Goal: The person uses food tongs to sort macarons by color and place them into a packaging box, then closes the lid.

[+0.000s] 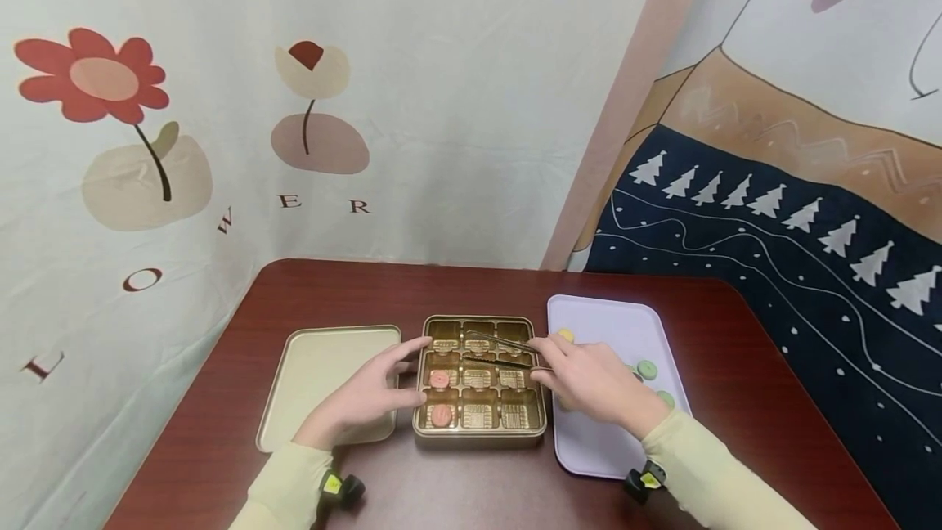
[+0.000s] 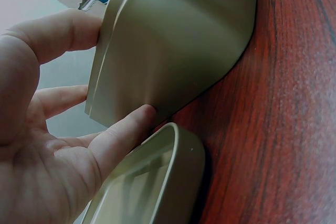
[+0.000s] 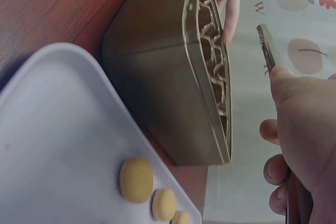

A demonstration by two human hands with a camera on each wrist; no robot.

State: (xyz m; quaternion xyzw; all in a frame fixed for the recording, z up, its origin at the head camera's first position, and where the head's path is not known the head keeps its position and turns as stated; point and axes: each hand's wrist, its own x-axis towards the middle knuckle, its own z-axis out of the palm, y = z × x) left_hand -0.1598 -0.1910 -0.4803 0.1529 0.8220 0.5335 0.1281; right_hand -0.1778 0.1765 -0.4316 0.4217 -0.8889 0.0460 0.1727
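Observation:
A gold tin with a compartmented insert stands on the table. Two pink macarons occupy its left column, one in the middle row and one in the front row. Against the tin's left wall and rim, my left hand rests with fingers spread; the left wrist view shows its fingertips touching the wall. My right hand holds metal tongs over the tin's right and middle compartments. The prongs stand apart with nothing between them. Part of the tray's contents is hidden beneath my right hand.
Left of the tin lies its shallow gold lid. A lilac tray on the right carries green macarons and yellow macarons. Behind the dark red table hangs a printed curtain.

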